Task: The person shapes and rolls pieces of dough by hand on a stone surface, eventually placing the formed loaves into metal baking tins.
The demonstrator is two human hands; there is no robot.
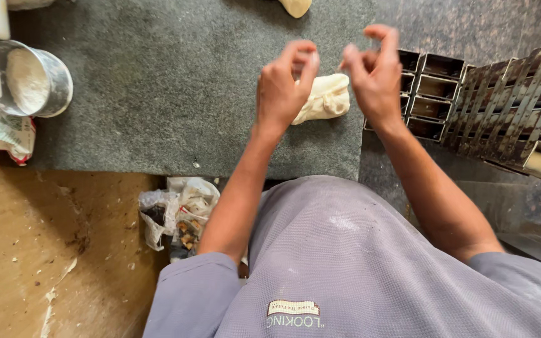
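Observation:
A pale lump of dough (325, 97) lies on the dark grey stone counter (158, 94), partly rolled and folded. My left hand (283, 84) hovers just above its left end, fingers curled, holding nothing. Raised over the counter to the dough's right, my right hand (374, 72) also has bent, loosely spread fingers and nothing in it. Both hands are lifted off the dough.
Dark metal loaf tins (427, 87) sit right of the dough; a tilted rack of tins (521, 119) holds dough pieces. A steel bowl of flour (32, 81) stands far left. Another dough piece (295, 6) lies at the top edge. Crumpled bags (176, 213) lie on the brown floor below.

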